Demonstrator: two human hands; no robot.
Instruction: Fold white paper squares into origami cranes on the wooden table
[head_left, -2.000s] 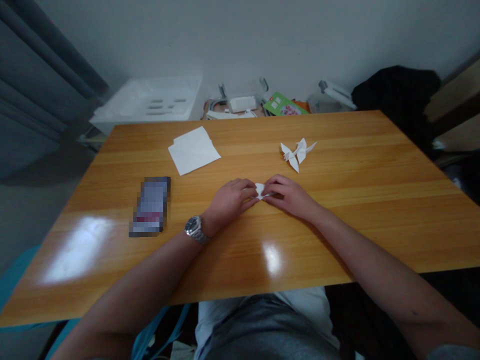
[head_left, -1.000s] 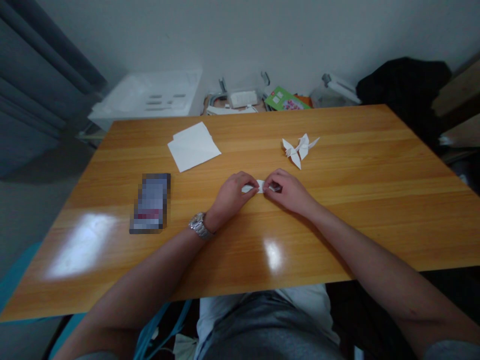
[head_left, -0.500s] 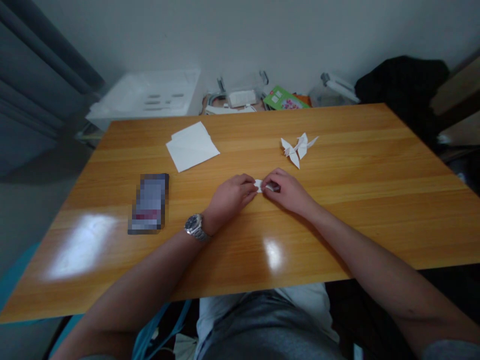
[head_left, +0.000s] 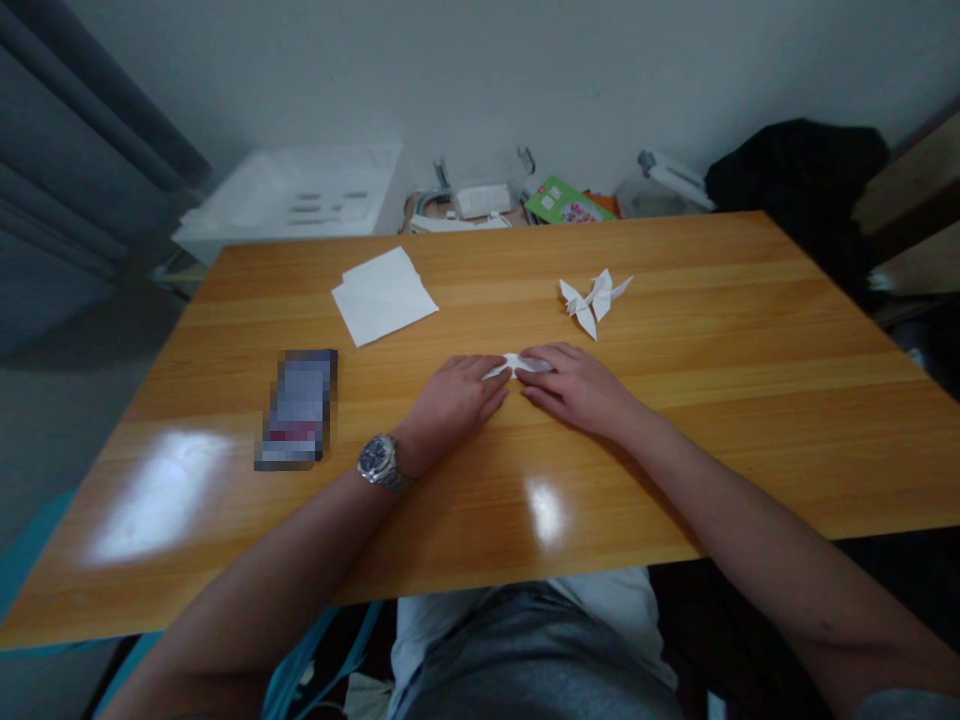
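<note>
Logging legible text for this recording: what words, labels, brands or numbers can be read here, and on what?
No word, label, brand or number can be read in this view.
The wristwatch: dial too small to read.
The green booklet: print too small to read.
The pixelated rectangular item: blurred out, unreadable.

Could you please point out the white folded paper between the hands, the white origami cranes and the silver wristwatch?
White folded paper piece (head_left: pixel 519 364), head view, on its exposed middle.
White paper origami cranes (head_left: pixel 592 305), head view, on their folded bodies.
Silver metal wristwatch (head_left: pixel 377 460), head view, on its dark dial.
</note>
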